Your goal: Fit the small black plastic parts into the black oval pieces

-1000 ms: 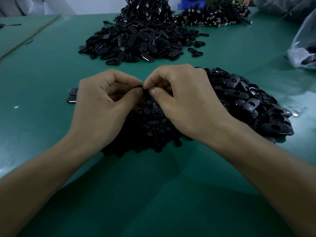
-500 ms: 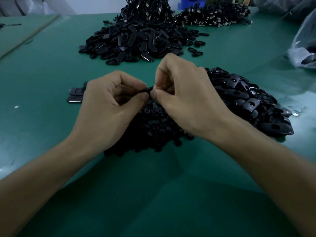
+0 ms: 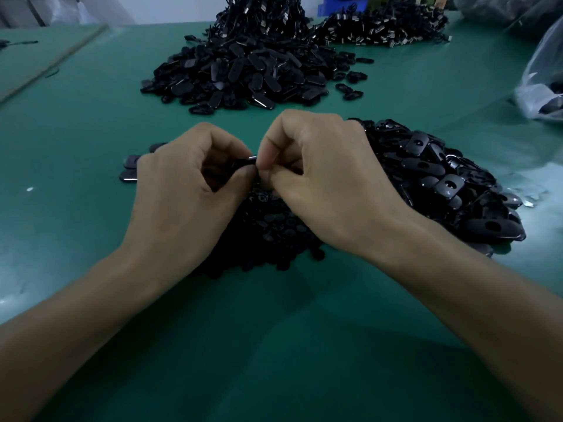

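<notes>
Here, above the green-topped bench (image 3: pixel 76 132), the left hand (image 3: pixel 182 193) and the right hand (image 3: pixel 329 178) meet fingertip to fingertip. The left hand's fingers are curled, and its thumb and forefinger pinch a glossy black oval plastic piece (image 3: pixel 245 162), of which only a short edge shows between the two hands. The right hand, fingers curled as well, pinches the end of that same piece with thumb and forefinger; whether a small part sits between its fingertips cannot be told. Directly under both hands lies a heap of small black plastic parts (image 3: pixel 274 226), touching on its right a bigger heap of flat black oval pieces with holes (image 3: pixel 441 178). A few more dark oval pieces (image 3: pixel 128 177) lie on the bench just beyond the left hand. Farther back stands a pile of black oval shells (image 3: pixel 243 74), behind it a tangle of black cords with metal ends (image 3: pixel 384 28), and a clear plastic bag (image 3: pixel 545 77) sits at the right edge.
</notes>
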Motion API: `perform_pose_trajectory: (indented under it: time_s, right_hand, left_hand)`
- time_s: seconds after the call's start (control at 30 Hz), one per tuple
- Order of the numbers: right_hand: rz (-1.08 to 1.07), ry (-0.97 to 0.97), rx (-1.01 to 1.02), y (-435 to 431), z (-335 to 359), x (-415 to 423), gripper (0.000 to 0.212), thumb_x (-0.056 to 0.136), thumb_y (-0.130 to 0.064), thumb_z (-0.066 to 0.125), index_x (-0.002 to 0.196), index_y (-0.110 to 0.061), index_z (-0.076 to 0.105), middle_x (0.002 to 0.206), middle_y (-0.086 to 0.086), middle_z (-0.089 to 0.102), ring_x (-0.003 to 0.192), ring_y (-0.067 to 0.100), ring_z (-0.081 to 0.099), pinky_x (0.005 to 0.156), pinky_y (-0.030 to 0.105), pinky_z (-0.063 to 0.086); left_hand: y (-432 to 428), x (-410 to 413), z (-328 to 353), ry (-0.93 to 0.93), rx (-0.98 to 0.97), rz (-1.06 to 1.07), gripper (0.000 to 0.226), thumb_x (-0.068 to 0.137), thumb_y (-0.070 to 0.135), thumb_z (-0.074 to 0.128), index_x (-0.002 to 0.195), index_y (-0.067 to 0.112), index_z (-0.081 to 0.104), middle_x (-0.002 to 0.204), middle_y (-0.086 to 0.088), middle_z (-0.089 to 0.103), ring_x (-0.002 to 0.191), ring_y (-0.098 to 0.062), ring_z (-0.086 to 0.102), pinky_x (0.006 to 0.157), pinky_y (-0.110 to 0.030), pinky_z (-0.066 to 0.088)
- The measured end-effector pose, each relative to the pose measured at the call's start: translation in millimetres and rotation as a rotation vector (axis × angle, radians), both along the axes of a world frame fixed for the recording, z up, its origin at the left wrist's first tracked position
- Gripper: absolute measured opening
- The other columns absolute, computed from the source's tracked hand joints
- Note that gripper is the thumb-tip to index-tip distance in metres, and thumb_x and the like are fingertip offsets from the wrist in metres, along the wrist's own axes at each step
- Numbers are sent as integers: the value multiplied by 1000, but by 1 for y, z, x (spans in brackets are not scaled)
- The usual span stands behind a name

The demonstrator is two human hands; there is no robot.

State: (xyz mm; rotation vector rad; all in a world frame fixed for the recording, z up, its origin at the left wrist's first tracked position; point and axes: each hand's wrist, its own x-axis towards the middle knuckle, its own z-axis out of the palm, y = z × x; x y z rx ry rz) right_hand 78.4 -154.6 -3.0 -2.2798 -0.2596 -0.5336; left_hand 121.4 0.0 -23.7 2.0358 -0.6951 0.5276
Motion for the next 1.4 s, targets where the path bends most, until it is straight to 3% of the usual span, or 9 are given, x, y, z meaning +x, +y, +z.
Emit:
perform_pose_trajectory:
  time_s: [0.13,0.3,0.4,0.5,0.67,0.87,1.0,1.23,1.4]
  right_hand:
    - [22,-6,5,-3,-1,2,17,86,-7,73,86,-22,67,81,-11,69,76,2,67,71,21,56]
    - [-36,-11,-72,-12,-4,7,21,89,-20,75,109,-26,71,102,-15,68,90,-4,58,80,7,45]
    - [41,90,80,-18,-5,11,17,89,-15,74,105,-21,74,92,-10,73,86,1,68,83,18,54]
    - [88,133,190,-22,-5,13,10,89,-11,74,98,-16,74,84,-4,75,76,7,72,78,29,60]
    - [88,132,247,-24,-4,14,7,86,-13,79,89,-19,76,75,-7,74,70,2,71,70,21,58]
    - [80,152,201,-26,-2,14,7,84,-14,79,86,-19,75,74,-9,73,69,-1,69,66,15,53]
    - [68,157,180,-23,-2,14,7,85,-13,75,83,-20,73,71,-9,72,66,-2,67,63,15,51]
    - [86,159,182,-22,-3,13,8,86,-14,75,83,-21,74,75,-7,74,70,2,69,69,22,56]
    - [-16,109,12,-24,-4,15,19,98,-21,62,114,-26,73,99,-14,71,90,-4,65,85,13,52]
  left_hand:
    - [1,4,-1,52,-28,-3,18,81,27,71,85,40,59,78,24,69,74,4,67,68,-18,56]
    - [1,6,-1,221,-170,-126,27,81,16,79,91,34,62,83,16,75,67,-1,69,65,-18,56]
    - [2,8,0,327,-250,-177,27,85,4,77,93,25,62,75,9,75,60,-5,66,61,-19,55]
    - [1,7,1,384,-302,-196,22,81,8,78,92,21,64,72,6,75,60,-7,68,61,-18,56]
    - [-1,5,2,452,-375,-206,22,68,22,77,88,18,70,74,3,76,64,-8,71,63,-16,55]
    - [-2,4,0,475,-347,-208,16,78,4,77,86,16,71,72,5,76,61,-6,70,62,-14,55]
    - [-1,4,3,472,-345,-213,17,71,14,78,86,16,72,71,4,76,60,-6,70,62,-13,54]
    - [3,8,4,400,-268,-170,16,75,6,81,81,18,72,70,0,75,55,-7,68,59,-15,55]
    - [8,19,-2,299,-236,-80,21,82,4,80,84,23,73,74,4,76,57,-6,69,59,-14,54]
